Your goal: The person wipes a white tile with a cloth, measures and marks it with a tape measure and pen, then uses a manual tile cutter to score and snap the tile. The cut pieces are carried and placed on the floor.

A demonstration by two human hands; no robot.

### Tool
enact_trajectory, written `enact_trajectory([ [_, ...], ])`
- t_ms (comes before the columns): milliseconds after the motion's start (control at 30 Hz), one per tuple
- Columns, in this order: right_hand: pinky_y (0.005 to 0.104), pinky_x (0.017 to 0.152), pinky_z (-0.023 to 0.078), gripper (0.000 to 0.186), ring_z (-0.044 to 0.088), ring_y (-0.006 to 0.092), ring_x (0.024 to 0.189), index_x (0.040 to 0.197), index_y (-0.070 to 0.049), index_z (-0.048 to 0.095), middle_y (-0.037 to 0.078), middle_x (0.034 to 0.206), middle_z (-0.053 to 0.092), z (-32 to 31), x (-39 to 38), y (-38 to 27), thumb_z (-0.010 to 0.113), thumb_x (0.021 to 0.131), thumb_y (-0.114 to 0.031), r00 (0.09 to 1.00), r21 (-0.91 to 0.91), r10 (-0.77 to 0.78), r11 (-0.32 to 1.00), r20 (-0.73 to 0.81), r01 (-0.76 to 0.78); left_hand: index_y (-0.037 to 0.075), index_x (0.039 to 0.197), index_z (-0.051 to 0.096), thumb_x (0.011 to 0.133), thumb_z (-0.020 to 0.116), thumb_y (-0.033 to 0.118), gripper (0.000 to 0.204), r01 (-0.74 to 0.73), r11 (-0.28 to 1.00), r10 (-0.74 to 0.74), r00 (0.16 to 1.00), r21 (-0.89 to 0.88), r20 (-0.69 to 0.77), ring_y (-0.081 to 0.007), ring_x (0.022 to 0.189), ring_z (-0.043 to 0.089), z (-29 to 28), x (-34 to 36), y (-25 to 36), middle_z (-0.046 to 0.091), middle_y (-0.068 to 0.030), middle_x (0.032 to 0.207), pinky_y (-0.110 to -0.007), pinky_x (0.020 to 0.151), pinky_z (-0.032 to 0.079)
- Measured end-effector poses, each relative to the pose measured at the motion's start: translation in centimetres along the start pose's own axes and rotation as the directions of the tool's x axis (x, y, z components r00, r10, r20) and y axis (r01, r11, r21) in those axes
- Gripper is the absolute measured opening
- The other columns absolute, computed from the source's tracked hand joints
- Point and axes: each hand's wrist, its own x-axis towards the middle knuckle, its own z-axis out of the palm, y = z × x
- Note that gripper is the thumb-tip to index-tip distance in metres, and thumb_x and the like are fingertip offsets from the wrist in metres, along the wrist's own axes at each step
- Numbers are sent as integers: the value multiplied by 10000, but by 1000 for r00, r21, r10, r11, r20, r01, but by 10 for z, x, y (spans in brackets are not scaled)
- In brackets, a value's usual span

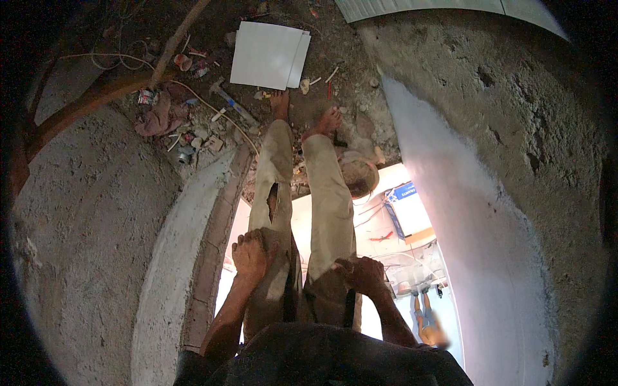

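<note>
My left hand (pixel 250 252) is closed at the left leg of my beige trousers (pixel 273 174), pinching the cloth at the thigh. My right hand (pixel 365 275) is curled at the right trouser leg (pixel 329 193), its thumb side against the cloth. The left leg has a long tear below the knee. My bare feet stand on rubble-strewn ground, just short of a stack of white square tiles (pixel 265 55). Left of my feet lies a hammer (pixel 235 103) with blue on its handle.
Rough cement walls (pixel 96 244) rise on both sides, with a pale ledge (pixel 183 238) at left. Wooden poles (pixel 96 106), a crumpled cloth (pixel 164 116) and debris lie upper left. A round pan (pixel 358 175) sits by my right foot. Below right are a blue-marked box (pixel 409 209), red-handled pliers (pixel 382 237) and another person (pixel 428 321).
</note>
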Motion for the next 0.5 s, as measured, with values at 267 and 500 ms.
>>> enact_trajectory([
  [267, 518, 800, 530, 388, 675, 395, 885, 920, -67, 741, 185, 877, 696, 1, 6, -6, 604, 968, -426, 993, 21, 102, 995, -57, -101, 79, 1140, 705, 901, 693, 298, 324, -236, 969, 230, 970, -70, -82, -371, 1041, 677, 2, 4, -11, 721, -167, 1090, -503, 947, 502],
  [500, 499, 886, 495, 291, 597, 386, 1040, 976, -28, 664, 188, 1061, 623, 5, 5, -18, 686, 907, -310, 945, 224, 249, 954, -212, -201, 60, 1112, 708, 883, 706, 166, 252, -318, 945, 318, 948, -75, -12, -386, 1021, 652, -6, -5, -24, 711, -171, 1033, -485, 931, 522],
])
